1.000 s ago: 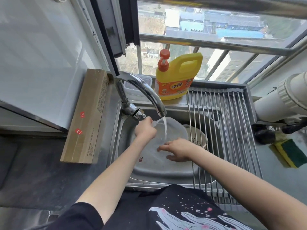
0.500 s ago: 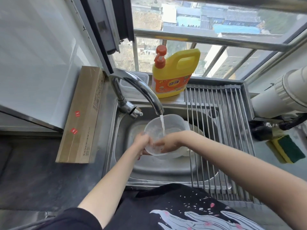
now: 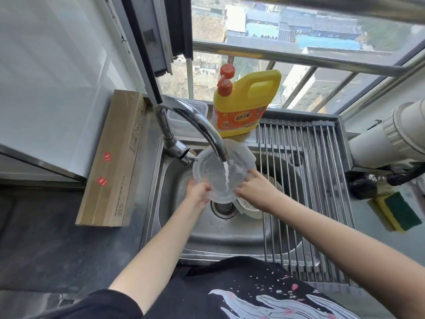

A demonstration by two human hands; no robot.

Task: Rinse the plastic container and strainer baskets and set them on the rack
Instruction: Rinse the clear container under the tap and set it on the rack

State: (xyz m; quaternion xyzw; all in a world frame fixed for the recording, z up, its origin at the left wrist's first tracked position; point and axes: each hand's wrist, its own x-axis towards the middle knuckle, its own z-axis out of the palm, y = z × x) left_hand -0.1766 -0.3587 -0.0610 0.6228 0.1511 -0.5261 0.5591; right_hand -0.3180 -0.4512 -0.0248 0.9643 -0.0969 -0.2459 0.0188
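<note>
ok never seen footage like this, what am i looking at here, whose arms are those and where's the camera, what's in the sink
There is no machine here: a person is washing up with bare hands. The single picture comes from a wide-angle camera worn on their head, looking down, so the arms reach in from the bottom and straight lines look bent.

Both the left hand and the right hand hold a clear plastic container under the running faucet, over a steel sink. A white strainer basket lies in the sink below the right hand. A bar drying rack covers the sink's right side, with nothing on it yet. Behind stands a yellow detergent bottle, a cardboard box lies at the left, and a sponge at the right.
</note>
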